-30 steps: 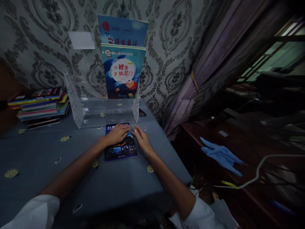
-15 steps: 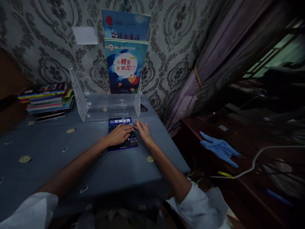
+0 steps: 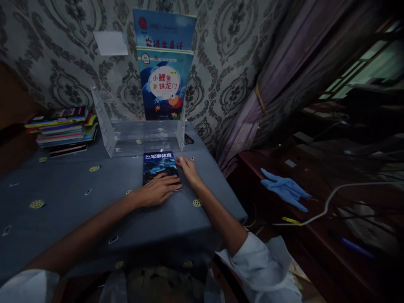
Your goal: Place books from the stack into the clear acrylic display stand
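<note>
A dark blue magazine (image 3: 159, 163) with white Chinese lettering across its top lies flat on the cloth-covered table. My left hand (image 3: 161, 188) rests across the magazine's lower part, palm down, fingers stretched out and hiding the bottom of the cover. At the upper right edge of the magazine is my right hand (image 3: 188, 170), its fingers extended and resting beside that edge. Just behind the magazine stands a clear acrylic rack (image 3: 109, 132). It holds a teal picture book (image 3: 164, 101) upright, with a blue book (image 3: 166, 29) behind and above it.
A stack of books (image 3: 63, 130) stands on the left of the patterned blue tablecloth (image 3: 104, 202). Dark glasses (image 3: 188, 139) lie by the rack's right side. To the right, a lower reddish-brown surface (image 3: 252, 164) carries a blue glove (image 3: 285, 188) and a white cable (image 3: 328, 206).
My left hand has slid down the magazine toward me, uncovering the picture on its cover. My right hand stays by the right edge. The view has shifted slightly.
</note>
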Available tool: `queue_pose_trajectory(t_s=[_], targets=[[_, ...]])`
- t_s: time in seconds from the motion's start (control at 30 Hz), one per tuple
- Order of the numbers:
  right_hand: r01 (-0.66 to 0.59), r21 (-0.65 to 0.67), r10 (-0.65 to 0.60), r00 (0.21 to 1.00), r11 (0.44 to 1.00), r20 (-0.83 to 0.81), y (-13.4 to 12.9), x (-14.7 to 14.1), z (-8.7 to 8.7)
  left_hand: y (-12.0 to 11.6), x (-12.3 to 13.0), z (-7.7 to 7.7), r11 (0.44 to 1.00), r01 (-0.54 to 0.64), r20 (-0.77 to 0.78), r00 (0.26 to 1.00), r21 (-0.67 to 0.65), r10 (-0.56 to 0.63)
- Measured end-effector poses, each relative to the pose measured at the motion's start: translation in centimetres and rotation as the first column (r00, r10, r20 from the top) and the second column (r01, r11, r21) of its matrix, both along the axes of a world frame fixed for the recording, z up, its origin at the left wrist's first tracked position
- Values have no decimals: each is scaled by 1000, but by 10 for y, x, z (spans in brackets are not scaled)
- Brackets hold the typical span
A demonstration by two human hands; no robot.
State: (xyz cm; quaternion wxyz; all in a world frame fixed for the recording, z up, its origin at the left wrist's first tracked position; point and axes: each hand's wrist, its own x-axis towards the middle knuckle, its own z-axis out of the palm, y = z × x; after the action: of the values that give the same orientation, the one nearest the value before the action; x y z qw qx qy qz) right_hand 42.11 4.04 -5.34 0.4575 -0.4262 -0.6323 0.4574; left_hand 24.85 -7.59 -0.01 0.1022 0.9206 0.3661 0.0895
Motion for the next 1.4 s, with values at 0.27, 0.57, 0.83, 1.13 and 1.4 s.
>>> queue_pose_trajectory(t_s=[0.27, 0.57, 0.83, 1.13, 1.4], targets=[[-29, -14, 28, 997, 999, -67, 0, 1, -2, -3, -3, 2, 999, 15, 36, 999, -31, -14], [-61, -11, 61, 998, 998, -34, 0, 3, 1, 34, -53, -16, 939, -327, 113, 942, 105, 315], [-111, 220, 58, 971, 969, 230, -21, 5, 18, 56, -97, -44, 828, -534, 157, 845, 171, 512], [-438, 361, 152, 784, 823, 602, -29, -44, 29, 56, -93, -55, 799, -570, 181, 821, 190, 542], [-505, 353, 118, 686, 787, 718, -7, -80, 10, 58, -93, -55, 791, -578, 171, 815, 199, 553]])
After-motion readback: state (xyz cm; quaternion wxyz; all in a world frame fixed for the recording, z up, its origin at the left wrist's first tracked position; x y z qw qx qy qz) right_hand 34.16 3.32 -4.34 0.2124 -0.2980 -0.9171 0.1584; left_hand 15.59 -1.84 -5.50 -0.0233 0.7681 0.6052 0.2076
